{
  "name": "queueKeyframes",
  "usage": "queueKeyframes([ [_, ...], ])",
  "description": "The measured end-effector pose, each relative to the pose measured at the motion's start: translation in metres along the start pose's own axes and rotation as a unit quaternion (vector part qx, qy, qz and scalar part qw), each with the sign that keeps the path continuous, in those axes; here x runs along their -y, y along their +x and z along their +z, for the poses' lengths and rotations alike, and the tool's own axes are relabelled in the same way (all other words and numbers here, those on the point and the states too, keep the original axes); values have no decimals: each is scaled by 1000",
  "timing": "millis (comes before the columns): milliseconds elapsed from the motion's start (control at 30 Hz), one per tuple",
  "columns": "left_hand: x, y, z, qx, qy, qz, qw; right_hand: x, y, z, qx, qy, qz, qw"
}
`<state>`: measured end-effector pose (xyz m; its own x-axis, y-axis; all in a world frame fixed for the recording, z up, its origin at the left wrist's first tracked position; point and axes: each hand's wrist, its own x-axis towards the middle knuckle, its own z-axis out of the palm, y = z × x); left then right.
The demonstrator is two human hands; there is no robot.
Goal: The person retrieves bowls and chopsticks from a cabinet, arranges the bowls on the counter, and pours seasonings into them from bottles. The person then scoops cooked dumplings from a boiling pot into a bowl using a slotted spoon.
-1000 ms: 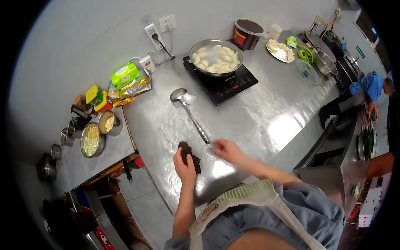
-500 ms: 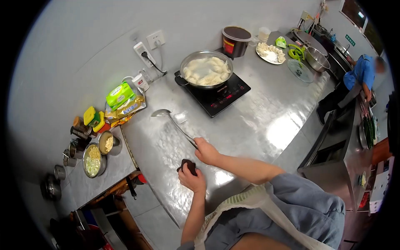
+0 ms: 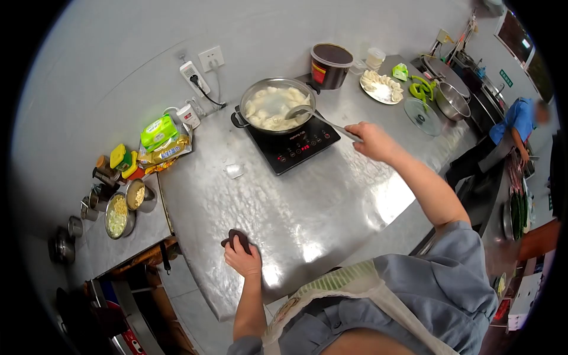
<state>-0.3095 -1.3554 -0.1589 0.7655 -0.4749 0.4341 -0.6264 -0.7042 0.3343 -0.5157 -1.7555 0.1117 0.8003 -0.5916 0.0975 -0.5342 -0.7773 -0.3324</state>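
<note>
My right hand point(image 3: 374, 142) is closed around the handle end of a metal ladle point(image 3: 331, 125). The ladle's head lies in a steel pot point(image 3: 242, 106) among pale dumplings point(image 3: 263, 106) in cloudy liquid. Under the pot is a black induction cooker point(image 3: 290, 155) with red lights lit on its panel. Nearer to me, my left hand point(image 3: 241, 260) grips a dark brown cloth point(image 3: 236, 238) pressed against the metal tabletop point(image 3: 207, 207). A small wet patch point(image 3: 234, 170) shines between the cloth and the cooker.
Behind the pot stands a dark tub point(image 3: 330, 65). To its right are a plate of dumplings point(image 3: 381, 87), green peppers point(image 3: 422, 87), a glass lid point(image 3: 422, 118) and a steel bowl point(image 3: 452, 102). Ingredient bowls point(image 3: 120, 219) sit left. A person in blue point(image 3: 513, 127) stands far right.
My right hand has carried the ladle from the tabletop up and right, and its head is now in the pot. My left hand has slid the cloth a little leftward.
</note>
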Motion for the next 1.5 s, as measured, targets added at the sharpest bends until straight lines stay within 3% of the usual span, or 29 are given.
queueKeyframes([
  [300, -5, 1, -1, -30, 21, 7, 999, -2, 47, -42, 143, -88, 7, 986],
  [533, -4, 2, 1, -34, 13, -3, 999, 4, 76, -12, 183, -82, 5, 980],
  [933, -3, 4, 2, 2, 21, -17, 1000, 29, 99, 44, 127, -29, -10, 991],
  [1500, -4, 8, 5, -11, 26, -19, 999, -6, 131, 86, -1, -98, 64, 993],
])
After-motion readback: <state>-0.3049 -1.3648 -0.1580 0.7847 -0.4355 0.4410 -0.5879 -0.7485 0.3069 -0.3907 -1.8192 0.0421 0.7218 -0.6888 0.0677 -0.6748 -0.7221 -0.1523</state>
